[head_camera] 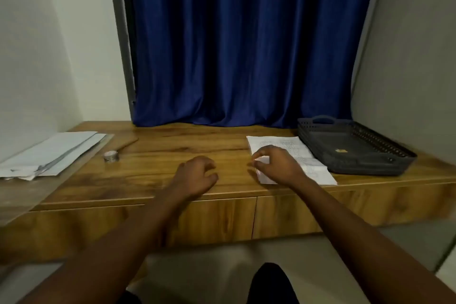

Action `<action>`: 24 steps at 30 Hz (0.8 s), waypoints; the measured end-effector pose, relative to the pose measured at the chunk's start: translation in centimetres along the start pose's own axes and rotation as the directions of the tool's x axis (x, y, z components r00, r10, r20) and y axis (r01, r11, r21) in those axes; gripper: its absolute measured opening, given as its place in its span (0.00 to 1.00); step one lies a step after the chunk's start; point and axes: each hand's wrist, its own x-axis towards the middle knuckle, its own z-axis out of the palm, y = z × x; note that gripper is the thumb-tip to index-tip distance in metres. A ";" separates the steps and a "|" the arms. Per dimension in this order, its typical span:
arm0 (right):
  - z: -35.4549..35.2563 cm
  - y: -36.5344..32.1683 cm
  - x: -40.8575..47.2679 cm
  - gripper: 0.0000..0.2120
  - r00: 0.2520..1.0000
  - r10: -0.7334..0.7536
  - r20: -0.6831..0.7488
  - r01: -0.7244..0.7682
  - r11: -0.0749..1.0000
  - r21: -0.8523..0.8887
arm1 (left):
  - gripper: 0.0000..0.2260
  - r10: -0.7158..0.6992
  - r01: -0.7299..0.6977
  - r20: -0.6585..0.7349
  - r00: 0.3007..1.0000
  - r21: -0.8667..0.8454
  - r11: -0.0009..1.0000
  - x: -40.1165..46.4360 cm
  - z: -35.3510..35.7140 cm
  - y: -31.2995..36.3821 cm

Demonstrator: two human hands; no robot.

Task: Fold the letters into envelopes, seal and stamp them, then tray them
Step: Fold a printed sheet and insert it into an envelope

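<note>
the dark grey slotted tray [355, 148] sits at the far right of the wooden surface [197, 140]; inside it only a small yellowish label or tag [341, 150] shows on the floor, too small to read. just left of the tray, touching or nearly touching its near-left wall, lies a stack of handwritten letters [296, 153]; the writing is too faint to read. the right hand [276, 164] rests on the left part of that stack, fingers curled, pinching a lifted white edge of the top sheet. the left hand [197, 175] lies further left of the tray, near the surface's front edge, fingers loosely curled and holding nothing. well to the left of the tray, at the surface's far left end, a pile of white envelopes [51, 153] lies spread out, with a small roll of tape [111, 156] just beside it. behind the tray and the surface hangs a blue curtain [246, 44].
</note>
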 end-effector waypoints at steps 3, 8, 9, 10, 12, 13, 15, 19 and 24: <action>-2.2 2.6 0.2 0.22 0.995 0.100 -0.016 -0.101 0.994 -0.034 | 0.19 0.064 -0.067 -0.020 0.998 -0.180 0.981 1.6 2.0 3.2; -3.2 4.0 -1.1 0.29 0.987 0.091 0.131 -0.082 0.994 -0.070 | 0.14 0.050 -0.055 -0.049 0.998 -0.102 0.993 4.0 5.0 6.8; -3.0 4.5 -1.3 0.27 0.990 0.069 0.124 -0.059 0.995 -0.084 | 0.14 0.052 -0.055 -0.051 0.997 -0.059 0.997 4.3 5.4 7.0; -2.9 4.9 -1.6 0.26 0.992 0.049 0.115 -0.038 0.994 -0.103 | 0.14 0.049 -0.051 -0.048 0.998 -0.035 0.998 4.4 5.8 7.2; -2.6 5.5 -2.0 0.24 0.993 -0.003 0.119 0.018 0.992 -0.122 | 0.15 0.045 -0.047 -0.048 0.998 -0.032 0.998 4.7 6.2 7.0; -2.5 5.5 -2.1 0.23 0.990 -0.021 0.138 0.038 0.991 -0.127 | 0.16 0.044 -0.047 -0.053 0.998 -0.046 0.998 4.6 6.4 6.8; -2.6 5.3 -2.2 0.24 0.982 -0.042 0.187 0.074 0.983 -0.169 | 0.17 0.055 -0.062 -0.075 0.996 -0.090 0.994 4.3 6.6 6.3; -2.6 4.4 -2.2 0.20 0.958 -0.177 0.226 0.248 0.906 -0.343 | 0.17 0.061 -0.077 -0.097 0.993 -0.176 0.981 3.8 6.4 6.1; -2.9 3.8 -2.1 0.14 0.958 -0.186 0.216 0.264 0.869 -0.419 | 0.17 0.060 -0.079 -0.103 0.993 -0.185 0.980 3.5 6.3 6.2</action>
